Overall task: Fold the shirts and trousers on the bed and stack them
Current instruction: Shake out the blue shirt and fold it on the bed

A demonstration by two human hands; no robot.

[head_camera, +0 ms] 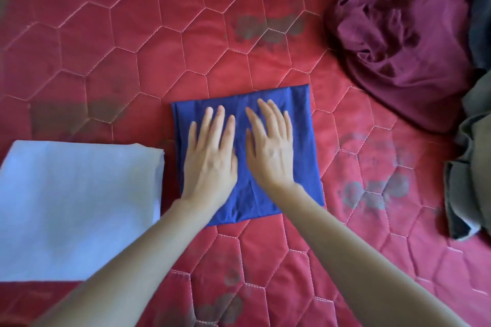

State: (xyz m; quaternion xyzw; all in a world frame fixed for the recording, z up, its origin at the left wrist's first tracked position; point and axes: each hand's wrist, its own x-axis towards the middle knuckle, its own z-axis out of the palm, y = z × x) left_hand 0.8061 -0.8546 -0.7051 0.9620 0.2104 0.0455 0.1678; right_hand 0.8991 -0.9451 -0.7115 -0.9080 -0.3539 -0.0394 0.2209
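Both flat hands, left [210,156] and right [271,151], press folded blue garment [303,146] on red quilted bed [159,34].

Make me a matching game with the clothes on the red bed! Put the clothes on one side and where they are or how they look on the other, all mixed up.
Things:
1. blue garment
2. white garment
3. maroon garment
4. olive garment

States:
A. crumpled, far right corner
B. folded, under both flat hands
C. bunched at the right edge
D. folded, on the left

Pairs: 1-B, 2-D, 3-A, 4-C
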